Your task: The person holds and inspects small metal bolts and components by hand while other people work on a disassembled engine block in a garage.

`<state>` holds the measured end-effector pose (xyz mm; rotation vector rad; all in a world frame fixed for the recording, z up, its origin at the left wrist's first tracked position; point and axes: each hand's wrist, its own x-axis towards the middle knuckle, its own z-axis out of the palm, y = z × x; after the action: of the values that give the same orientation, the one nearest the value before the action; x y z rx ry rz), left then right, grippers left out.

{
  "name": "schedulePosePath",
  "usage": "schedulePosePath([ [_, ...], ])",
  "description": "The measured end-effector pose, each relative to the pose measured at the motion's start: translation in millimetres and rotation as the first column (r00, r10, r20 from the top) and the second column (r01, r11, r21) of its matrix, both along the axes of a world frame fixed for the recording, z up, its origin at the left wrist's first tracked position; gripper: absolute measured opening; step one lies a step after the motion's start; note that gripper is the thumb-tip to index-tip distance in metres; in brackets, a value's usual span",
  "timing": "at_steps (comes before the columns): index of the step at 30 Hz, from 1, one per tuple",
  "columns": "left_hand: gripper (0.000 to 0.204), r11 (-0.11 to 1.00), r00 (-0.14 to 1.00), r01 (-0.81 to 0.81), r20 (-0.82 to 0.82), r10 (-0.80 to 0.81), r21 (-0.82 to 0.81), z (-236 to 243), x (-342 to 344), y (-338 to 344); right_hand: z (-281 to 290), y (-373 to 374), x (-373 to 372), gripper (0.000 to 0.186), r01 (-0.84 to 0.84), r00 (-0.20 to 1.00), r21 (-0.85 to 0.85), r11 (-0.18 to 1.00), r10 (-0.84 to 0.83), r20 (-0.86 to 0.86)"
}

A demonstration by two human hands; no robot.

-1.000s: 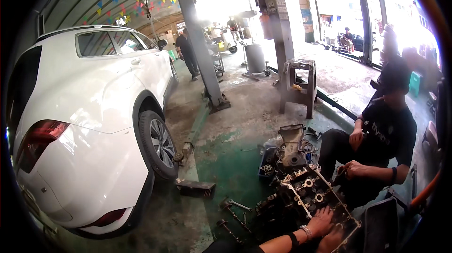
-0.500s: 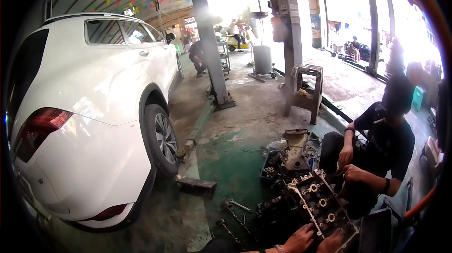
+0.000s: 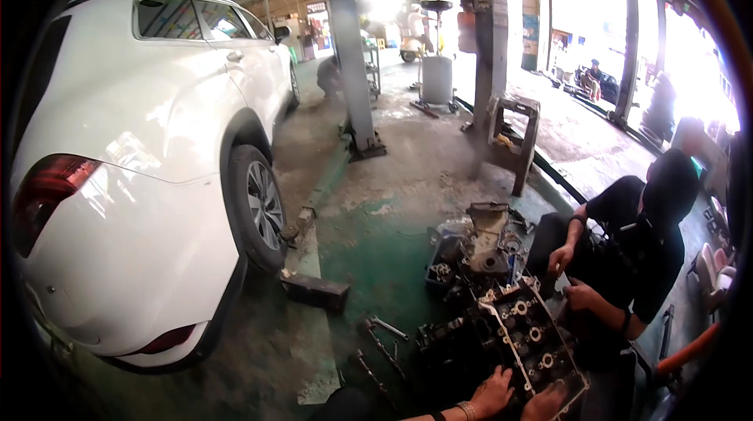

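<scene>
A metal engine cylinder head [image 3: 536, 335], with a pale machined rim and round openings, lies tilted in front of me at the lower right. My left hand [image 3: 492, 393] is at its near left edge, fingers bent together against the rim. Over its near end is my right hand [image 3: 545, 404], smeared by motion and cut off by the lower edge, so its fingers cannot be made out. Beyond the cylinder head stands a tan-grey engine casing [image 3: 489, 241] among dark parts.
A co-worker in black [image 3: 643, 248] squats to the right, holding a pale flat piece. Wrenches [image 3: 388, 328] and rods lie on the floor leftward. A dark box [image 3: 315, 290] sits by the white car [image 3: 149, 209]. Grey lift posts [image 3: 353, 60] and a worn stool [image 3: 514, 135] stand farther off.
The view has shifted slightly. My left hand has moved a little along the cylinder head's edge, and its fingers point more upward. The co-worker's hands have parted, showing a pale flat piece.
</scene>
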<state>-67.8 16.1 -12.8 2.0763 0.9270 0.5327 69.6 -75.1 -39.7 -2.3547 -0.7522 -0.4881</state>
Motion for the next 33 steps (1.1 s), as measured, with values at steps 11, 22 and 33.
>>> schedulePosePath([
  [11, 0.034, 0.997, 0.98, -0.024, 0.195, 0.037, -0.071, -5.8, -8.5, 3.9, 22.5, 5.9, -15.5, 0.023, 0.141, 0.986, -0.183, 0.973, -0.154, -0.059],
  [22, 0.014, 0.979, 0.901, -0.133, 0.394, 0.183, -0.152, -20.8, -32.4, 65.8, 29.7, 10.8, -22.1, 0.027, 0.15, 0.986, -0.215, 0.965, -0.162, -0.043],
  [33, 0.02, 0.957, 0.89, -0.214, 0.365, 0.274, -0.197, -25.1, -32.0, 92.4, 26.0, 4.4, -20.6, 0.026, 0.146, 0.987, -0.262, 0.954, -0.157, -0.02],
])
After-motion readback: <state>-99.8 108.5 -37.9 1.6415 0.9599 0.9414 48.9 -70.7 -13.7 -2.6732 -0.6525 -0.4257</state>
